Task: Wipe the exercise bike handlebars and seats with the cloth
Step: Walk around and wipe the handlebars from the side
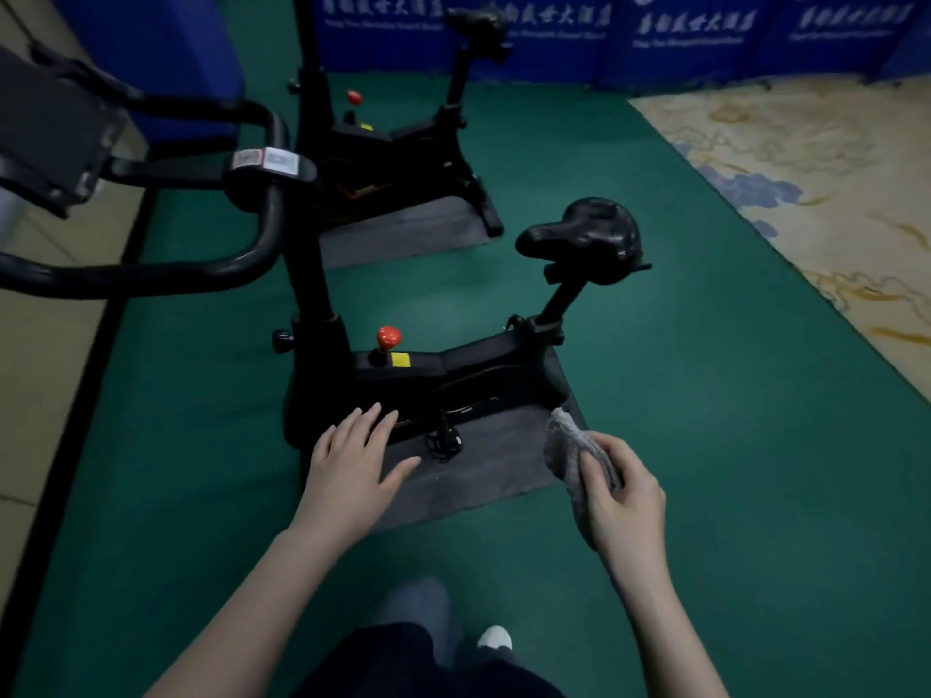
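Two bikes [403,375] in shot, so I'll go off the near seat [584,234]. Below that seat and clear of it, the cloth [567,445] is bunched in the right hand [619,491], fingers and thumb curled round it. Lower-left of the seat, the left hand [352,455] is spread flat, holding nothing. The handlebars [242,204] are off to the seat's left. I reckon the cloth is light and floppy, so keep it wadded in the palm. The seat looks slick, the bars stiff and round, so wrap it round those.

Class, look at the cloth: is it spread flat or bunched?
Bunched: the cloth sits crumpled in folds, gripped by the right hand.
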### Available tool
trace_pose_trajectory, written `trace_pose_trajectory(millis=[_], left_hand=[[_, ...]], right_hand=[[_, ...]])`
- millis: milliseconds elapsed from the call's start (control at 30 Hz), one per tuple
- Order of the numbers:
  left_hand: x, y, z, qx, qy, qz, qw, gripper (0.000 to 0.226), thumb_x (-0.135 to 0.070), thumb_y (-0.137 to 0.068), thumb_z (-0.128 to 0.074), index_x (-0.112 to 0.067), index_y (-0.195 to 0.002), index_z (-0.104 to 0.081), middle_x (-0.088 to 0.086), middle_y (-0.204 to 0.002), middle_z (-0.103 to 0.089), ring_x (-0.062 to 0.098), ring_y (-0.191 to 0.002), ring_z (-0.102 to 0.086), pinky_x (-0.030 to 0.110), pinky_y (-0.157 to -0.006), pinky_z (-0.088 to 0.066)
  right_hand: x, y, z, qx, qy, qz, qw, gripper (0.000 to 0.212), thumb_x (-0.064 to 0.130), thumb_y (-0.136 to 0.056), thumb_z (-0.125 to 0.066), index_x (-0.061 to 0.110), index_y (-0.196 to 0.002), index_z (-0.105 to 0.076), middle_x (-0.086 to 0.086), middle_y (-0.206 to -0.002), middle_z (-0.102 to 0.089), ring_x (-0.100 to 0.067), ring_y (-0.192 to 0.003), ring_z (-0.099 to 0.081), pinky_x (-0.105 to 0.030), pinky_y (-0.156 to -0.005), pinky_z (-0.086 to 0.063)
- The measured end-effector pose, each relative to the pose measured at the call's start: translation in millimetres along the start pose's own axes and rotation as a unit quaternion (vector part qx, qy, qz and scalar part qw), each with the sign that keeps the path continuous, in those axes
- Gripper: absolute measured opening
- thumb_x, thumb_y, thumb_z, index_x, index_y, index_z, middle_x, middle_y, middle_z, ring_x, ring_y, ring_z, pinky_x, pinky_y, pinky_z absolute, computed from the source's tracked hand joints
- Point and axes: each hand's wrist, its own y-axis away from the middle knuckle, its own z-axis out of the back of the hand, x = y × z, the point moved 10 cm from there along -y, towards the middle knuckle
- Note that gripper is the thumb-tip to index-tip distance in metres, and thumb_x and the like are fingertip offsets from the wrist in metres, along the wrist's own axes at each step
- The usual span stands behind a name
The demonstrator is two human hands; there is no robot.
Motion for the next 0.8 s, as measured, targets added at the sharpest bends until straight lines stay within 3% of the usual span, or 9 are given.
trace_pose_trajectory(millis=[100, 233, 500, 800], left_hand=[[17.0, 1.2, 2.7, -0.006, 0.01, 0.044, 0.999, 0.068, -0.061, -0.094, -0.027, -0.027, -0.151, -0.013, -0.005, -0.159, -0.009, 0.013, -0.146, -0.003, 0.035, -0.119, -0.006], [41.3, -2.3, 4.3, -0.013, 0.016, 0.09, 0.996, 0.068, -0.061, -0.094, -0.027, -0.026, -0.151, -0.014, -0.004, -0.159, -0.01, 0.014, -0.146, -0.005, 0.035, -0.119, -0.007], [91.9, -27.2, 9.8, -0.029, 0.046, 0.171, 0.984, 0.069, -0.062, -0.094, -0.023, -0.026, -0.152, -0.01, -0.004, -0.16, -0.007, 0.014, -0.146, -0.004, 0.035, -0.119, -0.006], [136.9, -35.4, 26.9, -0.069, 0.078, 0.248, 0.963, 0.071, -0.062, -0.093, -0.02, -0.024, -0.152, -0.008, -0.003, -0.16, -0.006, 0.014, -0.146, -0.002, 0.035, -0.119, -0.003]], right_hand=[[7.3, -16.8, -21.5, 0.043, 0.001, 0.023, 0.999, 0.037, 0.003, -0.088, -0.058, 0.039, -0.085, -0.062, 0.026, -0.084, -0.068, 0.009, -0.08, -0.061, -0.001, -0.067, -0.039], [15.5, -44.1, -53.3, 0.085, 0.0, 0.037, 0.996, 0.025, 0.003, -0.089, -0.059, 0.026, -0.091, -0.067, 0.019, -0.085, -0.07, 0.007, -0.082, -0.062, -0.004, -0.068, -0.041], [71.0, -97.2, -128.1, 0.16, -0.004, 0.109, 0.981, 0.037, 0.003, -0.089, -0.058, 0.04, -0.087, -0.062, 0.027, -0.085, -0.067, 0.008, -0.078, -0.062, -0.003, -0.065, -0.04], [120.1, -130.4, -212.1, 0.234, -0.041, 0.149, 0.96, 0.029, 0.0, -0.089, -0.058, 0.028, -0.088, -0.066, 0.017, -0.084, -0.069, 0.006, -0.082, -0.062, -0.007, -0.071, -0.043]])
